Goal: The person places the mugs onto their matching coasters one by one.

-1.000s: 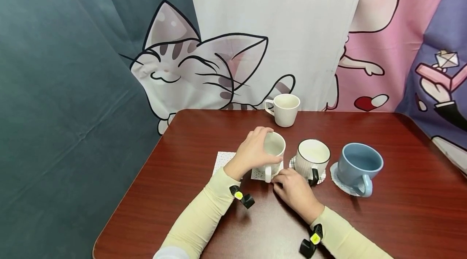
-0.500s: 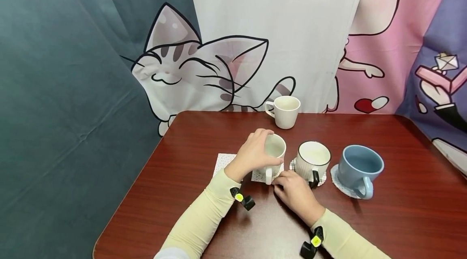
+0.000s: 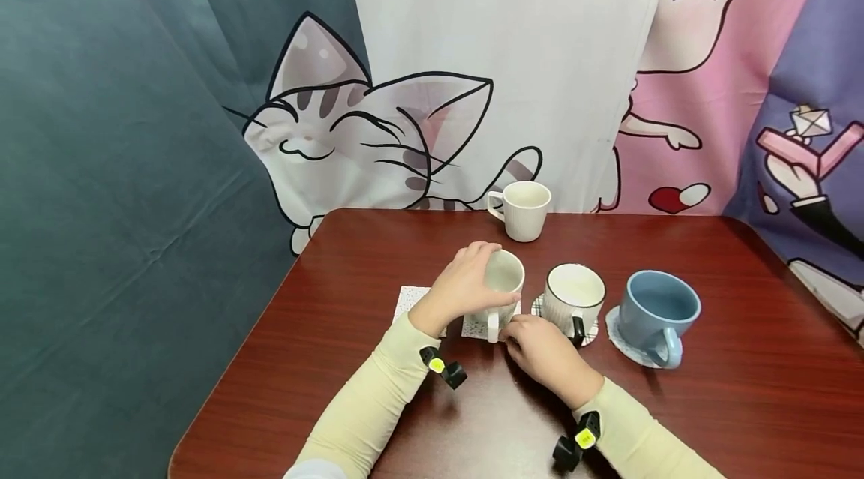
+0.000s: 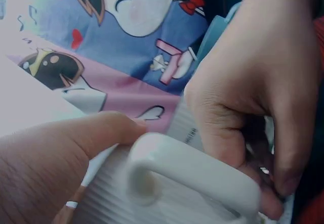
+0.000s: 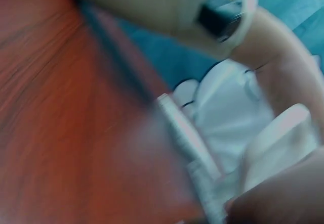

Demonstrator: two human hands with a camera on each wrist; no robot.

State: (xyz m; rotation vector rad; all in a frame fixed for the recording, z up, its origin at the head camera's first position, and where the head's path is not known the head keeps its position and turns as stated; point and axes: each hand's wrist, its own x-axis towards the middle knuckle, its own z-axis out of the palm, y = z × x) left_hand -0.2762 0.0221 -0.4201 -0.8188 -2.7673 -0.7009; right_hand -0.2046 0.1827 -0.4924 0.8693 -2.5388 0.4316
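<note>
My left hand (image 3: 467, 284) holds a ribbed white mug (image 3: 511, 263), thumb on the near side and fingers at the far rim. The mug is on a speckled square coaster (image 3: 472, 330), its handle (image 4: 197, 168) turned towards me. Beside that handle, my right hand (image 3: 543, 348) pinches the coaster's near right corner between thumb and fingers; the left wrist view shows them curled down there. A second speckled square coaster (image 3: 408, 301) lies to the left, partly covered by my left wrist.
Right of my right hand stands a black-rimmed white mug (image 3: 574, 288) on a round checked coaster (image 3: 538, 306). Further right, a blue mug (image 3: 658, 306) sits on a pale round coaster (image 3: 616, 329). Another white mug (image 3: 525, 213) stands near the back edge of the brown table (image 3: 270, 396).
Both hands keep their places at the mug and coaster. The head view has shifted slightly, so everything appears a little lower and further left.
</note>
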